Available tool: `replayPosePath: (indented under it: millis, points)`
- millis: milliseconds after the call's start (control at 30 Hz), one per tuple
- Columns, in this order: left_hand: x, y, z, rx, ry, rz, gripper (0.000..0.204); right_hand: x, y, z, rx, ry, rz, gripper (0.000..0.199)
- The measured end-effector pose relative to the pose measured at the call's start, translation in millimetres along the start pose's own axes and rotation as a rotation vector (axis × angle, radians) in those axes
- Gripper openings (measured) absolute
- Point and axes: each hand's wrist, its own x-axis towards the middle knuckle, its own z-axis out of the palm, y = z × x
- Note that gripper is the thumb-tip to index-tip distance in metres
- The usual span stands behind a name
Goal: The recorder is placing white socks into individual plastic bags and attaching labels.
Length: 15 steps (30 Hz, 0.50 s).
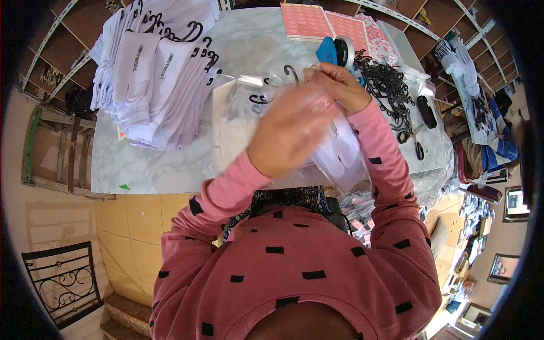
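Note:
My left hand (289,133) is smeared by motion over the table's near middle, so its fingers cannot be read. Just beyond it, my right hand (344,86) has thumb and fingers pinched together; what they hold is too small to make out. Beneath both hands lies a pair of white socks (343,156) in a clear plastic bag (356,177), partly hidden by the left hand. A reddish printed label (322,107) shows blurred beside the left hand. One black hook hanger (290,72) curves up beside the right fingertips. More clear bags (238,105) lie to the left.
Piled white socks on black hooks (153,85) fill the table's left. Red-pink label sheets (309,21) lie at the back. At right are a blue tape dispenser (327,51), a heap of black hooks (388,85), scissors (416,144) and a black oblong object (426,111).

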Motion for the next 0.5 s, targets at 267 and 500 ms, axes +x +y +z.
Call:
replayPosePath:
  millis: [267, 500]
  points:
    - [-6, -60, -26, -0.754, 0.005, -0.968, 0.015, -22, -13, 24, -0.218, 0.077, -0.449, 0.009]
    - [-30, -58, -17, -0.887, -0.058, -1.114, 0.020, -33, 1, 24, -0.389, 0.031, -0.518, 0.009]
